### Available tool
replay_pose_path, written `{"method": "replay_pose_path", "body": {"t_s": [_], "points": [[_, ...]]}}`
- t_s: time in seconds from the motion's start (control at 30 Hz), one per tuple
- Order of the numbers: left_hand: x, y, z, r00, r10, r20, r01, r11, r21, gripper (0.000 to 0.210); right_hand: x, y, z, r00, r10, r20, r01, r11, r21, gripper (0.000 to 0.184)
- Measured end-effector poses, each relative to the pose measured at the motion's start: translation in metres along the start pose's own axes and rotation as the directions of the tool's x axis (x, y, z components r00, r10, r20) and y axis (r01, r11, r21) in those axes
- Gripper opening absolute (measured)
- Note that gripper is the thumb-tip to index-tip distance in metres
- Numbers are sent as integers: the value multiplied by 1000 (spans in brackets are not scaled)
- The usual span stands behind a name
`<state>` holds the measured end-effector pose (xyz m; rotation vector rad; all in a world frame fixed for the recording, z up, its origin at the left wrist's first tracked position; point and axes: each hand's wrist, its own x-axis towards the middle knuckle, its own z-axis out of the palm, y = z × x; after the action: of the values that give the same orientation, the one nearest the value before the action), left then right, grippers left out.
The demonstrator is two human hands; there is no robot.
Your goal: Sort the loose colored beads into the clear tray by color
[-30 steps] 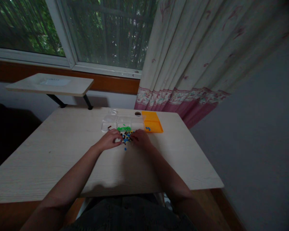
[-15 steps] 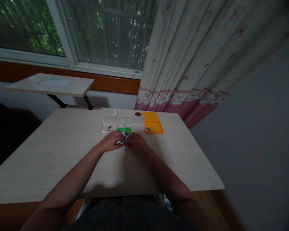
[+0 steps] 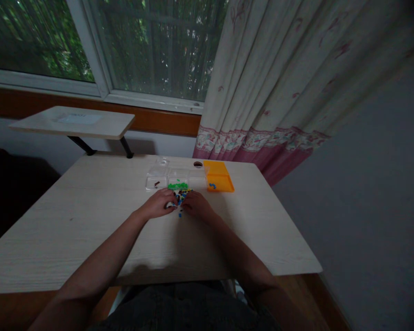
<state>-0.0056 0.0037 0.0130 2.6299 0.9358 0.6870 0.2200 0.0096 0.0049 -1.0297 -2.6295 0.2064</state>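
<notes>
A small heap of tiny mixed pieces (image 3: pixel 181 196), blue, dark brown, yellow and white, lies on the table between my hands. My left hand (image 3: pixel 158 202) curls round its left side, thumb and fingers bent in among the pieces. On the right side, my right hand (image 3: pixel 197 205) touches the heap with its fingers drawn together. Whatever either hand pinches is too small or hidden to name. One blue piece (image 3: pixel 180 215) lies just in front of the heap. Behind it stands a clear divided box (image 3: pixel 152 187) with green pieces (image 3: pixel 178 186) in one compartment and brown pieces (image 3: pixel 157 183) in another.
To the right of the clear box is an orange tray (image 3: pixel 221 183) holding several blue pieces (image 3: pixel 212 185). A round hole (image 3: pixel 198 164) pierces the table (image 3: pixel 262 220) near its back edge. A raised shelf (image 3: pixel 72 120) stands at the back left, and a curtain (image 3: pixel 248 110) hangs behind.
Some pieces in the heap have shifted slightly, and a small dark piece now shows near the right fingertips. Both hands stay in nearly the same place.
</notes>
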Motion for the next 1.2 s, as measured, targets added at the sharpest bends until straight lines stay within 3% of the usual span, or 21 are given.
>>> {"method": "replay_pose_path", "body": {"t_s": [0.33,0.57,1.2], "points": [[0,0,1,999,-29,-27,29,1000,-5,18,1,9,3,995,48,-88,-33,987,160,7],[1,-2,6,988,-122,-91,129,989,73,22,1,5,3,994,31,-100,-17,990,143,8],[3,0,13,988,-124,-91,139,975,172,21,-3,9,0,981,129,-146,-113,987,113,10]]}}
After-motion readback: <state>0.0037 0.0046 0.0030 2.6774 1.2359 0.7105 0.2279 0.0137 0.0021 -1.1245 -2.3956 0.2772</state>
